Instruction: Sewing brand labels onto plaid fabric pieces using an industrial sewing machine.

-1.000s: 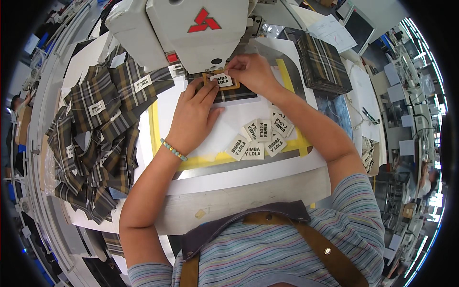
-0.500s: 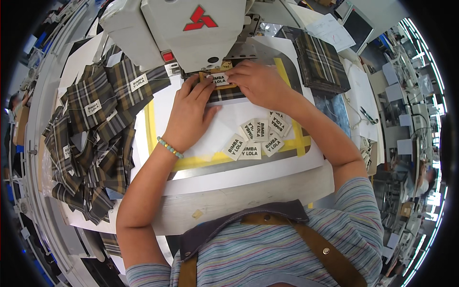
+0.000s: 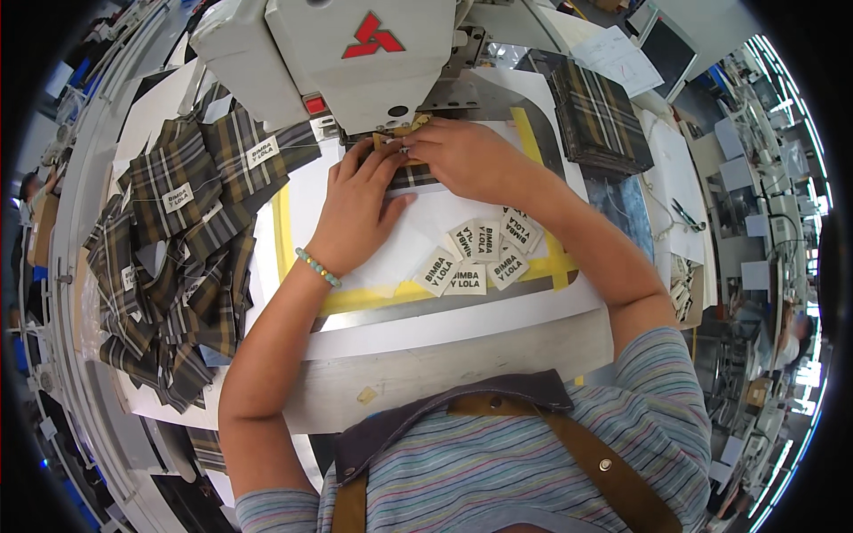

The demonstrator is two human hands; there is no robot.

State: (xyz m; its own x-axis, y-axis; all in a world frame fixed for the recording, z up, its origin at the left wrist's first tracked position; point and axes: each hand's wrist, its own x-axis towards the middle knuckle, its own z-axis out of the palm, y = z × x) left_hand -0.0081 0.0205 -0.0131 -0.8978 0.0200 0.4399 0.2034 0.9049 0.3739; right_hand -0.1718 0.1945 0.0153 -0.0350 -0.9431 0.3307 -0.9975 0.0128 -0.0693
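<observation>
At the white sewing machine head [image 3: 360, 67], both my hands meet over a strip of dark plaid fabric [image 3: 414, 177] on the work plate. My left hand [image 3: 362, 202], with a beaded bracelet at the wrist, lies with fingers stretched forward and thumb apart, its fingertips pressing down under the machine. From the right comes my right hand [image 3: 469, 162], fingers bent and drawn together over the spot where a white cloth label lay; the fingers now cover most of that label. Several loose white cloth labels [image 3: 466, 282] lie on the plate near my right forearm.
Plaid pieces with labels [image 3: 173, 191] are heaped at the left, threads trailing toward the machine. A stack of folded plaid fabric [image 3: 600, 115] stands at the right. Yellow tape [image 3: 283, 226] borders the white work sheet. Papers [image 3: 615, 60] and small scissors [image 3: 684, 216] lie farther right.
My right fingers have slid left over the white label, which showed between my hands before. My left hand has hardly moved.
</observation>
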